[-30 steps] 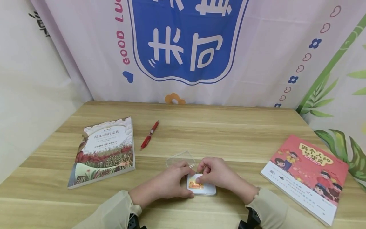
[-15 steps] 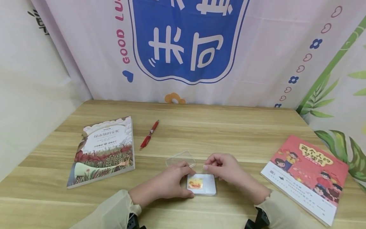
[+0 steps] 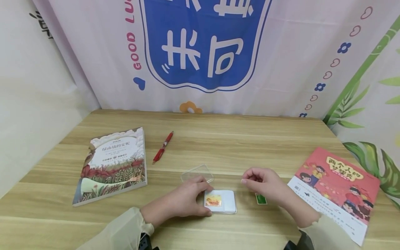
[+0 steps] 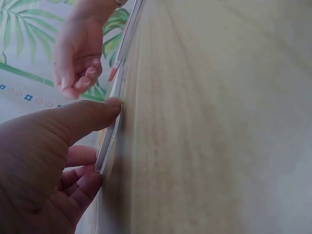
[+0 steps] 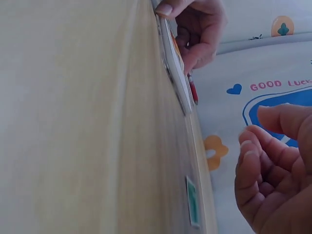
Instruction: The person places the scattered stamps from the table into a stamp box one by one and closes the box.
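Against a pale printed curtain (image 3: 287, 69), on a wood-grain tabletop (image 3: 218, 135): pinching, with the left hand (image 3: 181, 199), the left end of a flat white-and-clear plastic case (image 3: 229, 201) bearing a yellow-orange picture (image 3: 214, 200). Probably light, stiff, slippery; best held by its edges. Holding nothing with the loosely curled right hand (image 3: 264, 182), raised near a small green rectangular piece (image 3: 261, 199).

A pale wood-grain surface (image 3: 237, 139) reaches back to a pinkish-white fabric backdrop (image 3: 287, 62), printed with a large blue emblem (image 3: 204, 52), pink lettering (image 3: 136, 66) and an orange flower (image 3: 186, 105). A white panel (image 3: 37, 86) lines the left side; a green bamboo stalk (image 3: 370, 56) and broad leaves (image 3: 372, 161) decorate the right. Light falls soft and even.
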`<move>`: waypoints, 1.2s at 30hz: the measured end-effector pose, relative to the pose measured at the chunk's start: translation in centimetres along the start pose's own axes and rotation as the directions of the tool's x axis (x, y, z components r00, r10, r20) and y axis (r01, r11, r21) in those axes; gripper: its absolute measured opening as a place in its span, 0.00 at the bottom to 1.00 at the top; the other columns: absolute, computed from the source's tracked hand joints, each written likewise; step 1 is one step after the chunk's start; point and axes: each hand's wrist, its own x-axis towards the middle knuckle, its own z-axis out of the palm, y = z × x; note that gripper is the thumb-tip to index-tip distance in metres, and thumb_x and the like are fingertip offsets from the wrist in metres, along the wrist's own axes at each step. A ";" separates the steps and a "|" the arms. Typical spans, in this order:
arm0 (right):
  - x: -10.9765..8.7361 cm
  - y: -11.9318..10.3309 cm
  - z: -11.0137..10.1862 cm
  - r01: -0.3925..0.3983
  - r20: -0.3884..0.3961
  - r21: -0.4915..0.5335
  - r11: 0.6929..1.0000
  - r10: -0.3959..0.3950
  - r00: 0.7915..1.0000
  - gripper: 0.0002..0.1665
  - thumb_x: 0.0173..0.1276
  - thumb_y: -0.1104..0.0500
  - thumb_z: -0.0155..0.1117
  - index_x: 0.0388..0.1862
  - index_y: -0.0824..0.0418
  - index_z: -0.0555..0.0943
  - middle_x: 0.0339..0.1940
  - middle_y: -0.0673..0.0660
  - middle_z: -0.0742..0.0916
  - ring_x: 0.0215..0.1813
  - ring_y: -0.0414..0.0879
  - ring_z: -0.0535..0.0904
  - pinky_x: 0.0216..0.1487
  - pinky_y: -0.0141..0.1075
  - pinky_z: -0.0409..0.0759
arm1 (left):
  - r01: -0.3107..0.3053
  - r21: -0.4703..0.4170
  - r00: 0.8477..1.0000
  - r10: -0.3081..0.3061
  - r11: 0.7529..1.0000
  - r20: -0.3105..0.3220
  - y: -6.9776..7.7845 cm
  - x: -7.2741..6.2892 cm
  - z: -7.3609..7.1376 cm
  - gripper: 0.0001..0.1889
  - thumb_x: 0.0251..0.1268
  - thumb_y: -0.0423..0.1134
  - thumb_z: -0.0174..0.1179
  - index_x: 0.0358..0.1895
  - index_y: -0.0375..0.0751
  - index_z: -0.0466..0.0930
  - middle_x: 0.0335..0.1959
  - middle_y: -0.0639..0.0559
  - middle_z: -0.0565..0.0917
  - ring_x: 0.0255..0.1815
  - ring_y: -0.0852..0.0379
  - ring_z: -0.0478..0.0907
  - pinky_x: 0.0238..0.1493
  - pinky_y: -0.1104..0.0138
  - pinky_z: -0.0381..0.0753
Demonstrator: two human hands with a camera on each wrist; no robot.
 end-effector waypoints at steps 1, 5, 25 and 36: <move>-0.2 0.1 -0.2 0.009 0.002 -0.028 1.000 -0.009 1.000 0.13 0.63 0.54 0.62 0.38 0.64 0.80 0.26 0.53 0.78 0.27 0.41 0.70 0.27 0.30 0.72 | 0.002 0.001 1.000 -0.002 1.000 0.002 0.0 0.0 0.0 0.28 0.46 0.49 0.71 0.52 0.43 0.77 0.45 0.57 0.73 0.41 0.64 0.68 0.47 0.71 0.72; -0.8 0.6 -0.9 0.020 -0.003 -0.111 0.994 -0.021 1.000 0.13 0.63 0.53 0.62 0.39 0.60 0.83 0.32 0.52 0.82 0.32 0.41 0.72 0.32 0.30 0.73 | 0.012 0.000 1.000 -0.012 1.000 0.012 0.0 0.1 -0.1 0.29 0.46 0.50 0.71 0.53 0.43 0.77 0.45 0.58 0.72 0.41 0.64 0.68 0.46 0.72 0.72; -2.5 3.1 -2.2 0.062 -0.036 -0.305 0.950 -0.077 0.996 0.08 0.59 0.58 0.66 0.37 0.54 0.86 0.36 0.49 0.86 0.35 0.32 0.75 0.35 0.28 0.75 | -0.025 -0.010 1.000 0.024 1.000 -0.011 -0.1 0.0 0.0 0.28 0.45 0.48 0.72 0.51 0.41 0.78 0.45 0.56 0.73 0.42 0.63 0.68 0.46 0.71 0.72; -2.3 4.0 -2.0 0.018 -0.066 -0.240 0.971 -0.035 0.997 0.03 0.55 0.59 0.70 0.30 0.55 0.85 0.27 0.48 0.83 0.27 0.34 0.70 0.27 0.28 0.71 | -0.025 -0.012 1.000 0.025 1.000 -0.015 -0.1 -0.1 -0.1 0.28 0.44 0.48 0.72 0.51 0.42 0.77 0.46 0.56 0.73 0.44 0.62 0.68 0.47 0.69 0.72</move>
